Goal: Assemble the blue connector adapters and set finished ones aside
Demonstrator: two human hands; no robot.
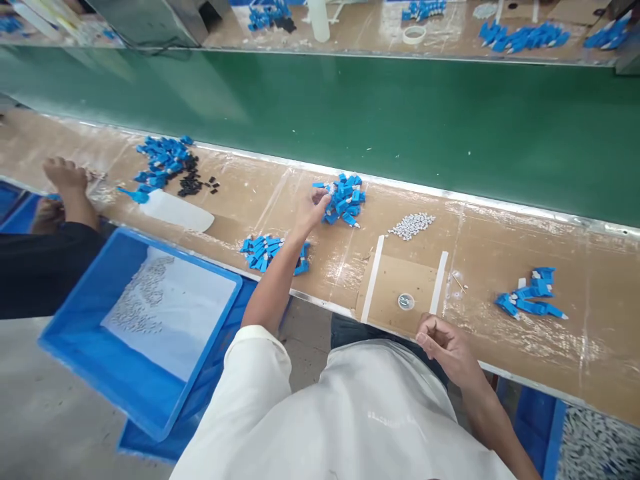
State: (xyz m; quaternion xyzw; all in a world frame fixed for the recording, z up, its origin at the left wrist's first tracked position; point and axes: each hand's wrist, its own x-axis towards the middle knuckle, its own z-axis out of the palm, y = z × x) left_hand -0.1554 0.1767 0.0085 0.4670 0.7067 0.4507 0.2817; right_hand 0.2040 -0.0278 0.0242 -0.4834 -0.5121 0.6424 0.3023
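Blue parts (346, 199) in 1 pile at the left hand (316, 205).

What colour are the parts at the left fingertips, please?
The parts are mostly blue, clearest in the head view.

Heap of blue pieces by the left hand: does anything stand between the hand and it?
Nothing visible does: the left hand is at the heap, on its left side. Whether it grips a piece, I cannot tell.

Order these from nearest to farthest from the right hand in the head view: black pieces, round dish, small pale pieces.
1. Round dish, just left of the right hand.
2. Small pale pieces, beyond the dish.
3. Black pieces, far left.
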